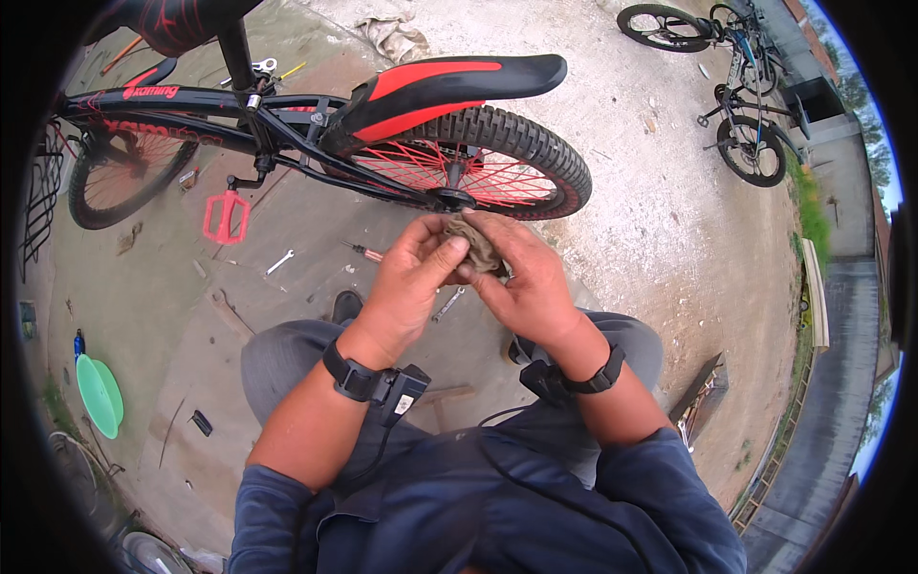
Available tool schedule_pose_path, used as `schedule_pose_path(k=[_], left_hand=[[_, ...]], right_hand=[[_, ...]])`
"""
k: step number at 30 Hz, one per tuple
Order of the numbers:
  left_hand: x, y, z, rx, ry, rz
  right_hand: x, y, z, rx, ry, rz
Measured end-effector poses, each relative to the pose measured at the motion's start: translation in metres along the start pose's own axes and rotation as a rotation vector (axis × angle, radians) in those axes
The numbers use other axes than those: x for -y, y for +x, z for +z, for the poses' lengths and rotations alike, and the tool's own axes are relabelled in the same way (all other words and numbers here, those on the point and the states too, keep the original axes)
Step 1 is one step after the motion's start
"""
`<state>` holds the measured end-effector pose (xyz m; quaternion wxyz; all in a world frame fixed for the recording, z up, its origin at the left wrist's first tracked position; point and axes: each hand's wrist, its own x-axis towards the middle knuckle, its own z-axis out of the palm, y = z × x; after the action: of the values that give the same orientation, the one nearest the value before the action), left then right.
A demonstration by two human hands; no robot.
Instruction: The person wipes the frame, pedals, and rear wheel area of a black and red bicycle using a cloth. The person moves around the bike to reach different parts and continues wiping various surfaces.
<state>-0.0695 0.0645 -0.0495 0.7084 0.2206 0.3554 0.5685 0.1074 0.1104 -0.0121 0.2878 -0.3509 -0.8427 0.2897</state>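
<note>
Pale green marks the one basin (100, 397) at our far left, on the ground. Next along, we count one black bicycle (260, 129) with red markings and two wheels: the front wheel (131, 177) lies to the left, the rear wheel (550, 158) near the middle, both with red spokes. One reddish-pink pedal (227, 217) shows on our side of the frame. Below the frame, we see one small dark object (202, 423), then one silver wrench (280, 261), one screwdriver (365, 253) and, between our knees, a second silver wrench (448, 304).

Our left hand (409, 273) has its thumb and fingers clamped on the left side of one rag (481, 251). This cloth is brownish grey, crumpled into a small bunch with soft folds and darker patches. It sits between our two hands, just below the rear hub in our view; whether it touches the hub, we cannot tell. Our right hand (524, 275) grips its right side, fingers bent over it and thumb below.

Farther right, we find one long toolbox (706, 394) with tools inside and, beyond it, at least one parked bicycle (751, 143).
</note>
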Motion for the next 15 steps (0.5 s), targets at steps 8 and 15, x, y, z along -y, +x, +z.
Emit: schedule_pose_path(k=[8, 15], left_hand=[[-0.050, 0.015, -0.031, -0.367, 0.578, 0.557], [-0.084, 0.057, -0.043, -0.633, 1.126, 0.891]], right_hand=[[-0.008, 0.057, -0.057, -0.315, 0.725, 0.359], [-0.036, 0.111, -0.055, -0.180, 1.311, 0.296]])
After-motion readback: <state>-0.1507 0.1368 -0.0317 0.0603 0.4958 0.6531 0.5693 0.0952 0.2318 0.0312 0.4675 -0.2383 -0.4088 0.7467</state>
